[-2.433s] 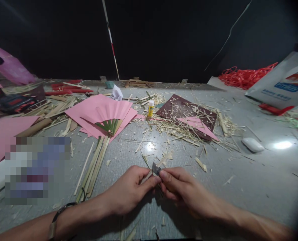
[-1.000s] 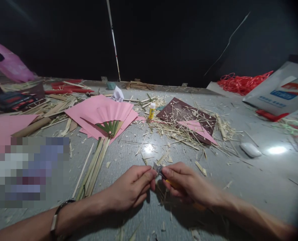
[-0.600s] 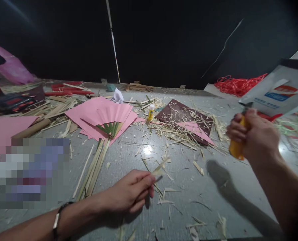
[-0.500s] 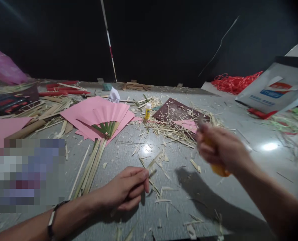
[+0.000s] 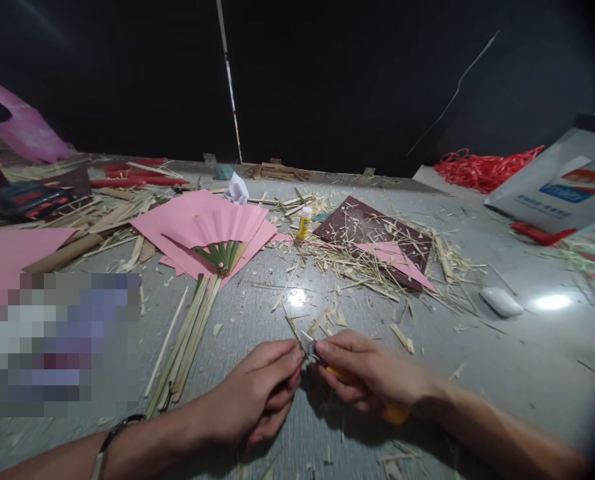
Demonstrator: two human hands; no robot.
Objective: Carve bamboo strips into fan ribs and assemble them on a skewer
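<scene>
My left hand (image 5: 267, 390) is closed, pinching a thin bamboo strip (image 5: 319, 321) whose pale end sticks out past the fingertips. My right hand (image 5: 372, 373) wraps round a utility knife (image 5: 395, 413) with a yellow-orange handle. Its short blade reaches the strip right beside my left fingertips; whether it cuts in cannot be made out. Left of the hands lie several long bamboo strips (image 5: 190, 340). Above them a pleated pink paper fan (image 5: 217, 230) with green bamboo ribs rests on pink sheets (image 5: 150, 220).
A glue stick (image 5: 304, 225) stands upright behind the hands. Bamboo shavings (image 5: 347, 263) lie across a dark brown board (image 5: 342, 220). At right are a white plastic bag (image 5: 552, 193), red twine (image 5: 487, 170) and a smooth white object (image 5: 501, 302). A power tool (image 5: 32, 200) lies far left.
My right hand has come down and left with the utility knife, bringing the blade to the strip. My left hand still pinches it. The view has shifted slightly.
</scene>
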